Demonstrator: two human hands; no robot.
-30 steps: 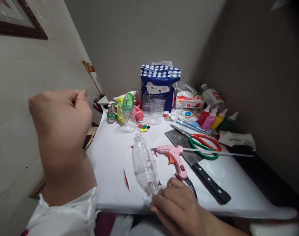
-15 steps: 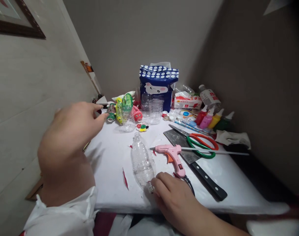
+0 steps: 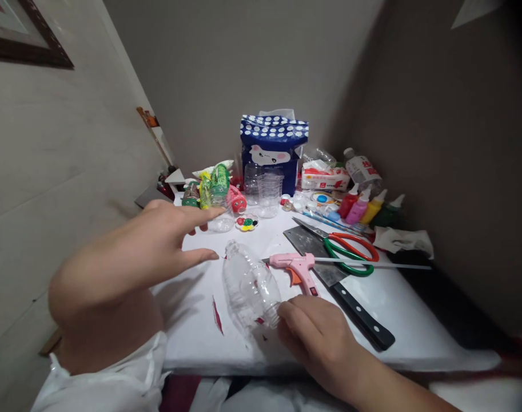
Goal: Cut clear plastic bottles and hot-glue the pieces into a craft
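A clear plastic bottle piece (image 3: 248,283) with a narrow neck at both ends lies slantwise on the white tabletop (image 3: 192,343). My right hand (image 3: 318,337) has its fingers closed round the near neck. Just left of the far neck, my left hand (image 3: 164,246) hovers with thumb and fingers apart and nothing between them. A pink glue gun (image 3: 297,263) lies right of the bottle, its handle end partly behind my right hand. A thin red scrap (image 3: 216,315) lies left of the bottle.
Scissors (image 3: 350,252) rest on a cleaver (image 3: 363,315) at the right. Paint bottles (image 3: 358,210), a tissue pack (image 3: 325,176), clear cups (image 3: 269,194), a paint palette (image 3: 247,222) and painted bottles (image 3: 220,182) line the back, before a blue bag (image 3: 273,149).
My left hand has moved right and down towards the bottle's far neck, its fingers spreading. My right hand has shifted the near neck right and slightly up, tilting the bottle more.
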